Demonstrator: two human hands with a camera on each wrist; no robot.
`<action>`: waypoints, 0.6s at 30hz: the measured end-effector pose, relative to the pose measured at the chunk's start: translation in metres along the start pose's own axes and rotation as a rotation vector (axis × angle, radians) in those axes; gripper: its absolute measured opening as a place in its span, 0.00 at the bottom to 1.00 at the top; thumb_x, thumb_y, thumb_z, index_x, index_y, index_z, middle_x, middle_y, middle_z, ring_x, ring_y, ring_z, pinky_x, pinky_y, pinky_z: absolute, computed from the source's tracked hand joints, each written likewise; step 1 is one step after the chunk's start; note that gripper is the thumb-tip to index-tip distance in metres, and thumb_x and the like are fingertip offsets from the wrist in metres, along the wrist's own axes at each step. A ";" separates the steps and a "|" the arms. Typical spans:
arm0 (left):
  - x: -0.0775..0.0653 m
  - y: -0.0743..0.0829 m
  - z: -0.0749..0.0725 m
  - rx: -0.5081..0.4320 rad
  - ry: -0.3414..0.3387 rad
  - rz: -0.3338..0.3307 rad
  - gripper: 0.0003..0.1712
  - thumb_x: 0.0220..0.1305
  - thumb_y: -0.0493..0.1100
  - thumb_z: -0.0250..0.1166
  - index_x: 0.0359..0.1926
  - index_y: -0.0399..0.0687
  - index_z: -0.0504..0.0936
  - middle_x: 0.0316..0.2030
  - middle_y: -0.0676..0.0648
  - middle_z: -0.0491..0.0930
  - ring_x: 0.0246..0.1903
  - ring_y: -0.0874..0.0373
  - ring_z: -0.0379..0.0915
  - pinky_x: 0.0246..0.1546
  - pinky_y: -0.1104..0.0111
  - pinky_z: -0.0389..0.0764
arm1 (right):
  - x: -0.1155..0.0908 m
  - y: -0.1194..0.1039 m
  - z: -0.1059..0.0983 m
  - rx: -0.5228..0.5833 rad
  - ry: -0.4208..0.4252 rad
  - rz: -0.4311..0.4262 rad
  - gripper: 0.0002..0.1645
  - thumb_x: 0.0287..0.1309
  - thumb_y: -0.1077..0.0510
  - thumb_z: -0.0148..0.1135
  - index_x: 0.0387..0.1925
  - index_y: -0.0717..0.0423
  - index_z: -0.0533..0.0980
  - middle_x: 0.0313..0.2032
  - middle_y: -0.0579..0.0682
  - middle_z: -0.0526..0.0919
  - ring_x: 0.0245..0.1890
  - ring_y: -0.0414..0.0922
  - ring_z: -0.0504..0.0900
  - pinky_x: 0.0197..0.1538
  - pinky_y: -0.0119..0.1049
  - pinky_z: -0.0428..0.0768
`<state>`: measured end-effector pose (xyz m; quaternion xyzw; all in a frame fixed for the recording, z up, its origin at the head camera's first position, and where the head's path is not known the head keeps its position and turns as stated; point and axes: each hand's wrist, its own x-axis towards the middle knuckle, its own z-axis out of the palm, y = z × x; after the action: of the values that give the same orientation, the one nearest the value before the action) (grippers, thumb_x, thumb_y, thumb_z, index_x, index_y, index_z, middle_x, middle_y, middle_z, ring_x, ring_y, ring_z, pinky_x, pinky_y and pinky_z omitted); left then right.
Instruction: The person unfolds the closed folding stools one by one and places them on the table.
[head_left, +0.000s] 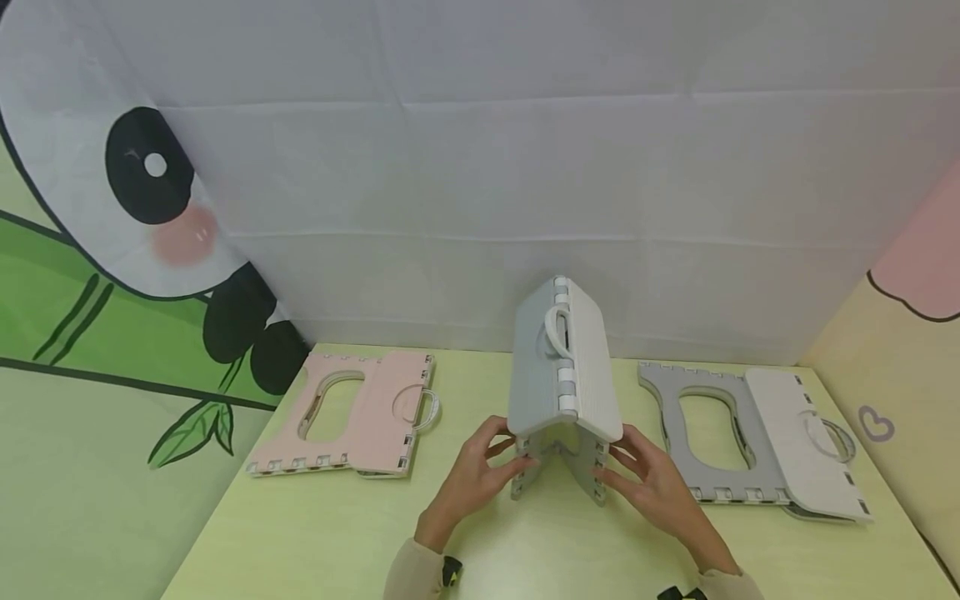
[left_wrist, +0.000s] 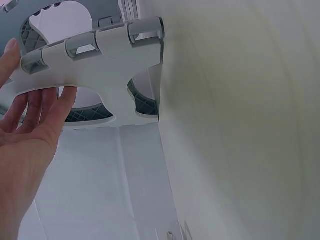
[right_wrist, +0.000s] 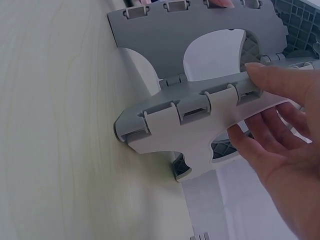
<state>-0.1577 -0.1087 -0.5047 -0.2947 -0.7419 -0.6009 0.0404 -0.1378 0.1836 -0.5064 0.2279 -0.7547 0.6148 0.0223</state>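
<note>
A folding step stool in white and pale grey stands half folded in the middle of the table, its two top panels sloping down like a roof from the hinge line. On that ridge sits a white loop handle. My left hand grips the left leg panel, thumb at the hinged edge and fingertips in the cut-out. The right hand grips the other side's leg panel likewise, its thumb on the hinged edge and fingers curled at the opening. The legs lean inward beneath the top.
A pink folding stool lies flat to the left, with its handle towards the middle. At the right, a grey and white one lies flat too. Behind the table hangs a pale cloth backdrop.
</note>
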 end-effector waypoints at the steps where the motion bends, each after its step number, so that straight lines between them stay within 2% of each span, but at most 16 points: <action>1: 0.000 0.000 0.000 0.004 0.000 0.002 0.28 0.63 0.33 0.73 0.61 0.46 0.74 0.58 0.44 0.76 0.59 0.45 0.74 0.61 0.56 0.79 | 0.000 0.000 0.000 -0.002 0.001 0.000 0.39 0.61 0.64 0.73 0.71 0.51 0.68 0.67 0.57 0.73 0.66 0.33 0.73 0.65 0.33 0.74; 10: -0.001 0.000 -0.005 0.024 -0.003 -0.002 0.27 0.64 0.36 0.73 0.61 0.47 0.74 0.59 0.46 0.76 0.59 0.47 0.74 0.61 0.59 0.79 | -0.001 -0.003 -0.001 0.025 0.000 0.040 0.40 0.60 0.64 0.74 0.71 0.51 0.68 0.67 0.56 0.73 0.66 0.33 0.73 0.65 0.30 0.74; 14: -0.003 0.000 -0.007 0.021 0.000 0.001 0.27 0.64 0.36 0.73 0.62 0.48 0.74 0.58 0.46 0.76 0.59 0.46 0.74 0.61 0.58 0.79 | -0.001 -0.002 -0.002 0.020 -0.001 0.029 0.40 0.60 0.65 0.73 0.71 0.52 0.68 0.66 0.57 0.73 0.66 0.32 0.72 0.65 0.30 0.74; 18: -0.003 -0.002 -0.008 0.028 0.002 0.032 0.27 0.64 0.34 0.72 0.62 0.47 0.74 0.58 0.45 0.76 0.59 0.43 0.74 0.60 0.57 0.79 | -0.002 -0.001 -0.003 0.015 -0.001 0.014 0.39 0.60 0.65 0.73 0.71 0.53 0.68 0.66 0.59 0.72 0.65 0.31 0.72 0.64 0.30 0.73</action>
<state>-0.1580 -0.1172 -0.5054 -0.3051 -0.7455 -0.5900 0.0551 -0.1365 0.1864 -0.5049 0.2232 -0.7518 0.6203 0.0158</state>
